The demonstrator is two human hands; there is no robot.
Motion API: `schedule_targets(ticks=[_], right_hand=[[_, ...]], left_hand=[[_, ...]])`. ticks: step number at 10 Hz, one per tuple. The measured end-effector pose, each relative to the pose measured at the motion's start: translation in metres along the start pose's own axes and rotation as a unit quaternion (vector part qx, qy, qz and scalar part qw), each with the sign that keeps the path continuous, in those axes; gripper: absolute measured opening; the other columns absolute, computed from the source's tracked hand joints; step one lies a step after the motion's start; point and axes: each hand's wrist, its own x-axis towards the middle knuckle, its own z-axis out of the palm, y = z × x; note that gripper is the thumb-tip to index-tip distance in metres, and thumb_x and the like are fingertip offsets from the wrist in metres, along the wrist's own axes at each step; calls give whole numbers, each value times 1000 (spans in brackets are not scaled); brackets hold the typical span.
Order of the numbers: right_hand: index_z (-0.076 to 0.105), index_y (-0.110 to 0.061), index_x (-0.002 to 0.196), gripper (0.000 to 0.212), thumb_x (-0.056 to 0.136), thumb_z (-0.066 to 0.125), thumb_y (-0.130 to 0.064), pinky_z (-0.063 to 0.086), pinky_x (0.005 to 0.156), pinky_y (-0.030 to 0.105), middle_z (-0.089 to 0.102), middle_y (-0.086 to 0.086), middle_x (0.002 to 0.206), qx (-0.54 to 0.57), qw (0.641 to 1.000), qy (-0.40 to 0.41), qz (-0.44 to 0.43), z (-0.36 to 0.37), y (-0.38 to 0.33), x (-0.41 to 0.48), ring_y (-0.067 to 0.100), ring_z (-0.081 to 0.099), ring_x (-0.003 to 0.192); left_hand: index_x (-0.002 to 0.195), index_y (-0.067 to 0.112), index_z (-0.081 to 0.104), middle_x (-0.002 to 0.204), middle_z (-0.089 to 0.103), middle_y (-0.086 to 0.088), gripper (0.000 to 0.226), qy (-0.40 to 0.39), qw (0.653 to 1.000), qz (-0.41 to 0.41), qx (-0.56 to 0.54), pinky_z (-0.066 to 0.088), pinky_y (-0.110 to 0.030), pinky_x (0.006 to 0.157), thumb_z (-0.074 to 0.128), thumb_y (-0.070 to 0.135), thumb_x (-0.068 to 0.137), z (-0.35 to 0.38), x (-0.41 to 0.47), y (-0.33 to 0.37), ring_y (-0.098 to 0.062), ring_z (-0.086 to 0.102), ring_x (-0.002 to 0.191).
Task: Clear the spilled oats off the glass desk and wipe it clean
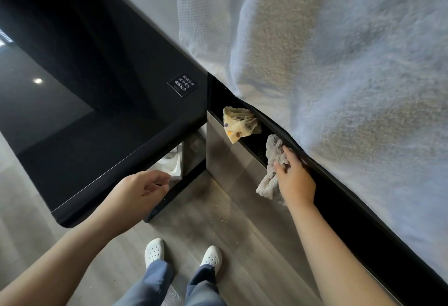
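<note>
The right grip [294, 177] lies on a grey rag [272, 150], fingers nearly straight, pressing it to the black ledge [339, 208] under the curtain [339, 63] (a yellow rag [240, 123] sits farther along). The left grip [143, 188] hangs loosely curled, holding nothing, at the table [97, 160] corner. Oat crumbs [223, 220] dot the floor [242, 245].

A sign [183, 85] lies on the desk [97, 116] near its right corner, and a box [172, 163] sits under the desk there. Right of the desk a ledge [257, 150] runs beside a bed [339, 87]; on it lie a cloth [240, 123], nearer the desk, and a rag [271, 174] farther along, under the right hand [296, 180]. The left hand [143, 189] hangs before the desk's front edge, and oats [223, 218] lie on the floor [218, 208] right of the desk.
</note>
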Motion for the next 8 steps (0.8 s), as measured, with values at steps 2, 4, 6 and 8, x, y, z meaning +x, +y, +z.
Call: schedule_targets(ticks=[2, 4, 6, 8], right_hand=[[20, -27, 151, 50, 103, 32, -26, 41, 99, 52, 33, 11, 152, -61, 994, -90, -8, -5, -10, 12, 33, 39, 133], [57, -15, 131, 51, 82, 70, -15, 50, 85, 48, 52, 13, 134, -63, 984, 107, -132, 13, -3, -37, 38, 57, 104], [45, -9, 142, 58, 88, 65, -22, 44, 97, 48, 45, 17, 144, -58, 995, 15, -75, 18, 7, -26, 39, 50, 123], [39, -17, 145, 57, 93, 56, -35, 33, 109, 38, 31, 5, 152, 19, 992, -116, -43, -7, -7, -20, 23, 33, 138]], left_hand=[[99, 42, 61, 95, 67, 20, 23, -20, 1000, 20, 1, 42, -3, 65, 61, 20, 91, 2, 0, -2, 13, 58, 87], [98, 40, 62, 95, 66, 23, 21, -24, 999, 24, 7, 40, 0, 66, 62, 20, 90, 2, 4, -6, 17, 56, 88], [98, 31, 68, 89, 70, 13, 15, -19, 1000, 13, -16, 53, -18, 60, 62, 19, 90, 0, 8, -3, -1, 64, 77], [105, 31, 67, 92, 67, 20, 17, -9, 1000, 4, -7, 42, -5, 68, 63, 24, 90, -12, 2, -7, 9, 61, 81]])
